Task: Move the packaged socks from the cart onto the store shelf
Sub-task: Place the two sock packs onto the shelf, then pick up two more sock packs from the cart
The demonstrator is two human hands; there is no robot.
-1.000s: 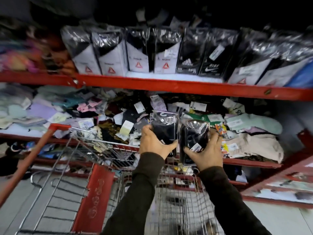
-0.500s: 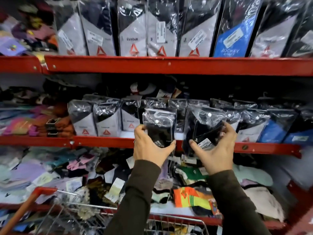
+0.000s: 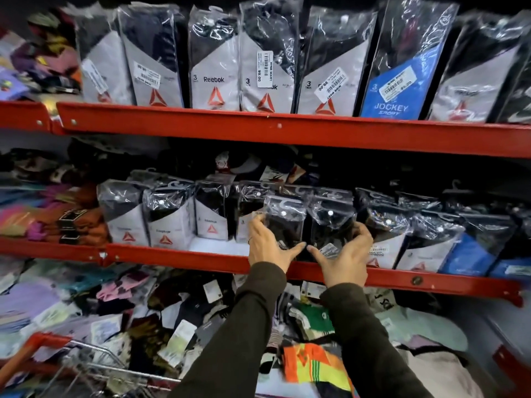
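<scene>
My left hand grips a black packaged sock pack in clear plastic. My right hand grips a second black sock pack right beside it. Both packs stand upright at the front of the middle red shelf, in a gap between grey-and-black Reebok packs on the left and further packs on the right. The corner of the wire cart with its red handle shows at the lower left.
The top red shelf carries a row of tall Reebok packs and a blue Jockey pack. Loose colourful socks are heaped on the lowest shelf below my arms. Folded coloured items are stacked at the left.
Both hands have carried the two sock packs up from above the cart and forward onto the middle shelf, bringing them side by side. The view has tilted upward, so the cart has dropped low.
</scene>
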